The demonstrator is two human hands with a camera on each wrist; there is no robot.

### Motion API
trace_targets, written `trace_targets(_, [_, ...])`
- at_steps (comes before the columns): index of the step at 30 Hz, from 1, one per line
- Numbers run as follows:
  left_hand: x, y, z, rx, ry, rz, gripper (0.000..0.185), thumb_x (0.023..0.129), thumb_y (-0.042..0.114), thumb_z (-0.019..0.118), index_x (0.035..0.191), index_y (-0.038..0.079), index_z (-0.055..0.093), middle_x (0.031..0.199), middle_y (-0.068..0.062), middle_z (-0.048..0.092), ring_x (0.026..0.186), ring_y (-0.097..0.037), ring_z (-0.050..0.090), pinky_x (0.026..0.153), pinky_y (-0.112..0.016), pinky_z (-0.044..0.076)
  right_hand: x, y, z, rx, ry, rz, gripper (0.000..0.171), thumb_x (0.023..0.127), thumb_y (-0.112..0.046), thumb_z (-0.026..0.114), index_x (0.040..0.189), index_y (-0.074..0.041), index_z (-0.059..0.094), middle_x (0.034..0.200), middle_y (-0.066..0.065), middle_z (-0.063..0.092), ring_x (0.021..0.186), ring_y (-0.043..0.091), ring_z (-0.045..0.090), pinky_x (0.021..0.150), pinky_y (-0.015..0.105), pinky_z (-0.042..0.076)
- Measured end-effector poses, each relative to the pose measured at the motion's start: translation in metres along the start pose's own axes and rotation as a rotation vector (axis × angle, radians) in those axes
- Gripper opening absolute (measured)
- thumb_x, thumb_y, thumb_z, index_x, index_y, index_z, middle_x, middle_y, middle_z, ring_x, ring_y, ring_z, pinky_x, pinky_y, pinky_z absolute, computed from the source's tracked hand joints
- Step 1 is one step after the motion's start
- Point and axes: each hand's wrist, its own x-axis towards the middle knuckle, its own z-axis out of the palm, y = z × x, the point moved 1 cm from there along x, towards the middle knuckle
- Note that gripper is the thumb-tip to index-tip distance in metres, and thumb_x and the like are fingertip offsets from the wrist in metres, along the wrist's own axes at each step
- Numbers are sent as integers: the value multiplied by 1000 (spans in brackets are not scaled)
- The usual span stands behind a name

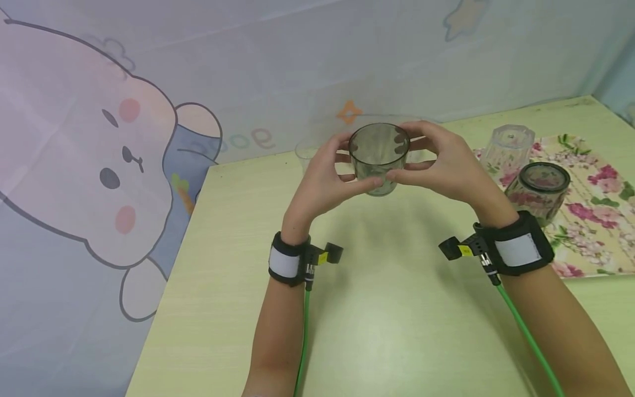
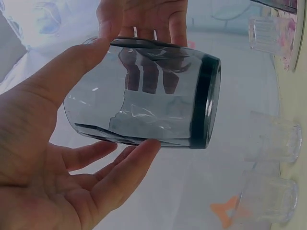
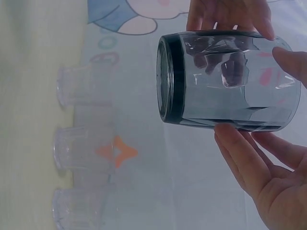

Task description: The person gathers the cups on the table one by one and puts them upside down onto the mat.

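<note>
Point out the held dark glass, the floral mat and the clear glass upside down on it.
dark glass [image 1: 379,160], head view, its side wall
floral mat [image 1: 602,220], head view, bare patterned part
clear upside-down glass [image 1: 507,146], head view, its side

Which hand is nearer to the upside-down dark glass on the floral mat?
Right. The right hand holds the smoky glass just left of the dark upturned glass on the floral mat; the left hand grips the held glass's far side, farther away.

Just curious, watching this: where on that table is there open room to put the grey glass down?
The widest bare patch of the table lies below the grey glass, between the two forearms and toward the near edge. The left side by the rabbit curtain is bare too. It is crowded right, where upturned glasses stand on the floral mat, and along the back by the clear cups.
</note>
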Motion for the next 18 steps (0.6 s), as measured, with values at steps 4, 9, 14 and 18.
trace_targets(4, [2,-5,1,8,15,7,80,75,21,82,142,15,38,131,-5,49,109,-19,54,82,-25,58,1,1,1,3,-12,-12,71,79,-18,79,141,-21,45,135,1,49,115,9,53,81,8,52])
trace_targets(9, [7,-16,0,26,23,22,81,73,26,83,141,17,39,129,-3,51,107,-17,54,79,-24,58,2,1,3,9,-24,-24,69,79,-18,78,140,-20,45,135,1,49,116,13,53,82,8,52])
trace_targets(14, [8,-19,-2,26,41,36,81,71,30,84,139,18,42,127,-2,53,107,-16,55,79,-25,58,1,1,4,14,-26,-50,69,80,-15,77,140,-19,45,135,1,48,115,11,53,82,7,51])
trace_targets(18, [8,-20,-3,5,63,41,79,70,30,85,137,18,44,127,-2,53,107,-17,56,78,-26,59,2,2,4,7,-29,-80,71,80,-13,77,142,-21,43,137,0,47,117,10,52,88,11,52])
